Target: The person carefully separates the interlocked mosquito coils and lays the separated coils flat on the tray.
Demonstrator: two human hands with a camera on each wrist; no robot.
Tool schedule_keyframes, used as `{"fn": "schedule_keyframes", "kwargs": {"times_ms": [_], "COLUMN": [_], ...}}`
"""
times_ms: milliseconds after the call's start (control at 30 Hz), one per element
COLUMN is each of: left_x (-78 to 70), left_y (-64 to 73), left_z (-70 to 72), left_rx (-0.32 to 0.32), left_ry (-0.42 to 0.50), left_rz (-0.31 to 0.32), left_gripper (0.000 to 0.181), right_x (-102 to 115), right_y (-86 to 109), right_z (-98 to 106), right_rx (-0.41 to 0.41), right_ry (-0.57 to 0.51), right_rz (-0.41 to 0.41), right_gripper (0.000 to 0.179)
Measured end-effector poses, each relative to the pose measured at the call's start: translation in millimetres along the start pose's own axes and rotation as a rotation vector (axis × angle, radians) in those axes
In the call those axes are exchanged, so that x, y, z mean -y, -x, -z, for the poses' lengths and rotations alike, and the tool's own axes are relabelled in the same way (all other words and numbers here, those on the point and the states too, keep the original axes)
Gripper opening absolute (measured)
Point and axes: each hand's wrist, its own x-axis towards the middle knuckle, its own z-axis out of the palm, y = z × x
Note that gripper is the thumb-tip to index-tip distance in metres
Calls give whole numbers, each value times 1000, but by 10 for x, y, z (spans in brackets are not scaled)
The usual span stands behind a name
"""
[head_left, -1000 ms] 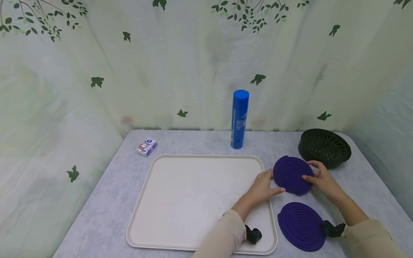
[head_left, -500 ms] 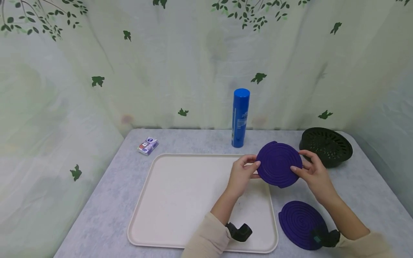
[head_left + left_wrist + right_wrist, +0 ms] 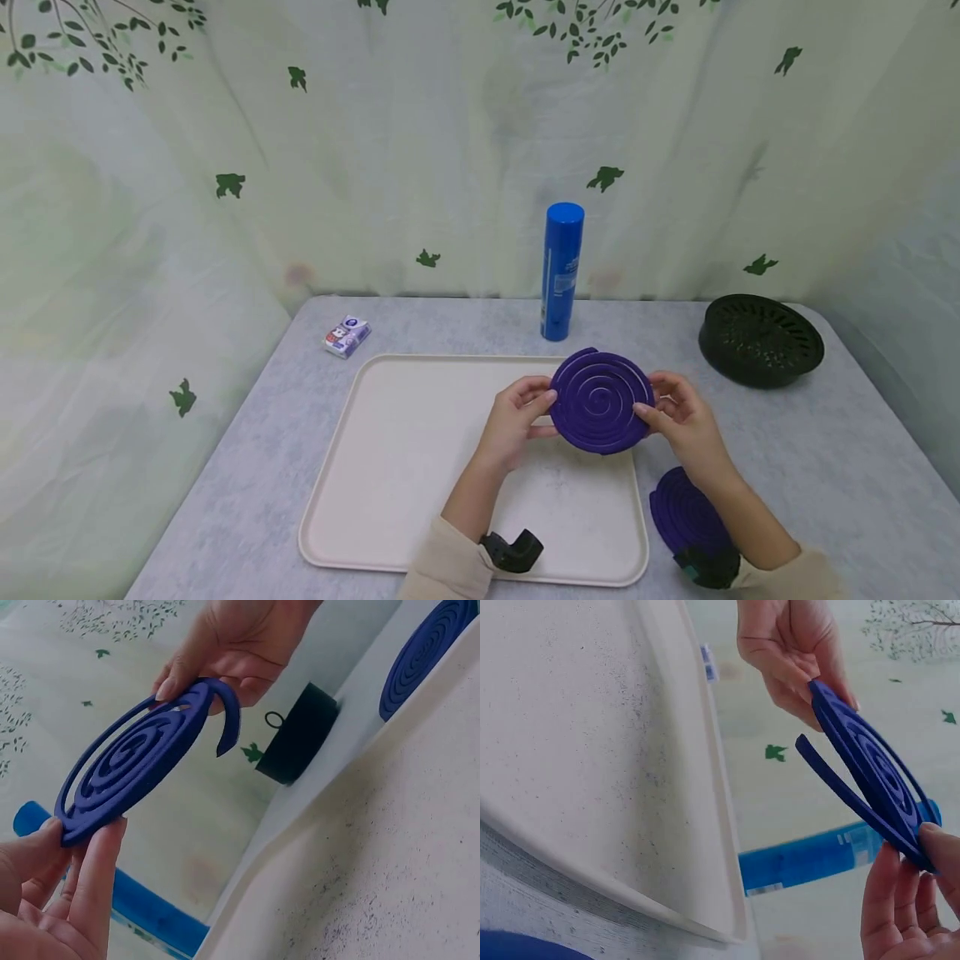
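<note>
Both hands hold a purple spiral mosquito coil (image 3: 602, 402) above the right part of the cream tray (image 3: 420, 467). My left hand (image 3: 516, 418) pinches its left edge between thumb and fingers. At the opposite edge, my right hand (image 3: 686, 427) pinches it the same way. The left wrist view shows gaps between the rings of the coil (image 3: 135, 757), and a loose outer end curves away near the right hand (image 3: 240, 645). Another purple coil (image 3: 684, 504) lies on the table right of the tray, partly covered by the right wrist's black camera.
A blue spray can (image 3: 562, 275) stands upright behind the tray. At the back right sits a black perforated round holder (image 3: 761, 342) with a small ring on its side. A small purple-and-white packet (image 3: 347, 337) lies at the back left. Dark specks dot the tray.
Both hands have lifted the coil from the right of the tray and carried it left over the tray. Light gaps now show between its rings.
</note>
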Motion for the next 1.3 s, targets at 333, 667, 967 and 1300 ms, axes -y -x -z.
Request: {"fn": "schedule_keyframes", "kwargs": {"times_ms": [333,667,967,1300], "left_x": [20,48,37,-28], "left_y": [46,50,67,111], "left_z": [82,106,110,193], "left_rx": [-36,-97,-128,-141], "left_ry": [48,-95,-103,-147], "left_rz": [-3,-104,-137,-210], "left_gripper": [14,23,22,31], "right_x": [-47,-58,-28,-30], "right_y": [17,13,20,28], "right_z": [-78,-100,-143,-167], "right_rx": [-17,32,37,43], "right_ry": [24,153,78,5], "right_rz": [1,-180,-263,-242], "right_gripper": [29,38,47,52]}}
